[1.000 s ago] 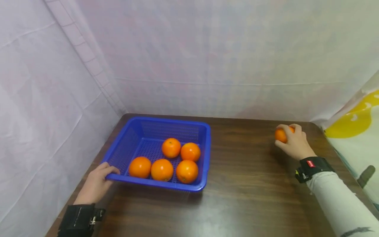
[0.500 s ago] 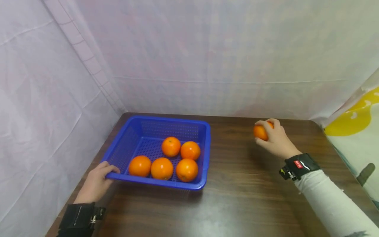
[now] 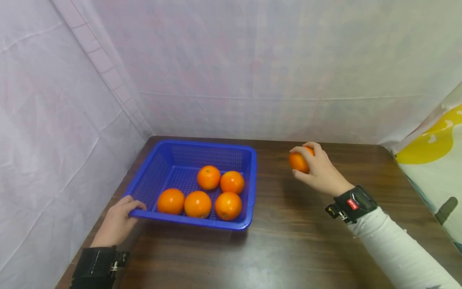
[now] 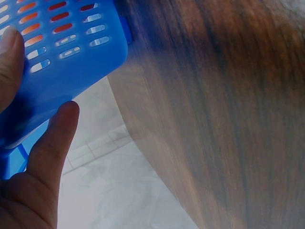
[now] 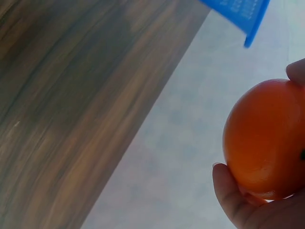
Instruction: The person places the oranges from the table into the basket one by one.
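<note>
My left hand (image 3: 118, 222) grips the near left corner of a blue plastic basket (image 3: 191, 221); in the left wrist view its thumb and a finger lie against the slotted blue wall (image 4: 62, 81). Several oranges sit inside the basket, among them a rear orange (image 3: 208, 177) and a front right orange (image 3: 228, 206). To the right of the basket, my right hand (image 3: 322, 171) holds one more orange (image 3: 298, 162) over the table. The right wrist view shows this orange (image 5: 267, 138) close up between fingers and thumb, with a basket corner (image 5: 243, 12) beyond.
A dark brown wooden table (image 3: 288, 249) carries the basket at its left side. White cloth (image 3: 281, 72) hangs behind and to the left. Yellow-patterned cloth (image 3: 427, 146) lies past the table's right edge.
My right hand has moved left with the orange, from near the table's right edge toward the basket. The left hand and the basket stay where they were.
</note>
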Demonstrator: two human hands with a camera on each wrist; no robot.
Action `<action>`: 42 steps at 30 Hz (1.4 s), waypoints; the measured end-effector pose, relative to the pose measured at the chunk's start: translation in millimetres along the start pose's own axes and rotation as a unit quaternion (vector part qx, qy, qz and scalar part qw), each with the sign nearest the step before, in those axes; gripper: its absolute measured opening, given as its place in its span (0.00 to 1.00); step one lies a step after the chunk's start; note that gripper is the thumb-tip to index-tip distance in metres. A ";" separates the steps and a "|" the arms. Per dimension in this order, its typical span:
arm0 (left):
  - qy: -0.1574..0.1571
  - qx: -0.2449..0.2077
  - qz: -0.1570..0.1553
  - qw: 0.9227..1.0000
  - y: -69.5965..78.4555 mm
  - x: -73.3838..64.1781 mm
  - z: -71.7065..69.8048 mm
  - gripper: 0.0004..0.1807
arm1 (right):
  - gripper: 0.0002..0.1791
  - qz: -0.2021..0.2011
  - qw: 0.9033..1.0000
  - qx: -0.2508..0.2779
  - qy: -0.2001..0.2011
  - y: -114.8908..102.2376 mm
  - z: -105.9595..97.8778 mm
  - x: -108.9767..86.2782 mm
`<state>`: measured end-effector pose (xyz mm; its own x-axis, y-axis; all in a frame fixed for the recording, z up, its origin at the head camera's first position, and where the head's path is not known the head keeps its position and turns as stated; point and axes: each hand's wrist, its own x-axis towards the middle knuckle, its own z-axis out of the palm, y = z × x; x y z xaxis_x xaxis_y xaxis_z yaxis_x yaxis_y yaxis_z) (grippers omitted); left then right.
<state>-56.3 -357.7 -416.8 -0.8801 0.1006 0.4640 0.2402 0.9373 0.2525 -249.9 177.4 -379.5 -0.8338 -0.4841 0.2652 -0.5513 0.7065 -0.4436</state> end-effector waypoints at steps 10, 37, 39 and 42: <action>0.003 -0.003 -0.001 1.000 -0.9 -3.7 -0.4 0.19 | 0.29 -0.048 0.999 -0.004 0.009 -37.8 8.6 10.5; 0.018 -0.004 0.001 1.000 1.8 1.0 -0.5 0.19 | 0.30 -0.158 0.987 0.012 -0.017 -127.5 29.4 54.5; 0.020 -0.003 0.005 1.000 1.9 0.8 0.3 0.20 | 0.30 -0.160 0.987 0.011 -0.019 -132.2 31.9 56.0; 0.016 -0.003 0.003 1.000 1.7 0.0 0.9 0.20 | 0.31 -0.165 0.986 0.012 -0.021 -138.5 35.5 58.4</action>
<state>-56.3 -355.7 -417.1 -0.8654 0.0947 0.4921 0.2472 0.9349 0.2548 -221.3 32.9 -333.0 -0.6075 -0.7067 0.3627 -0.7908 0.4951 -0.3600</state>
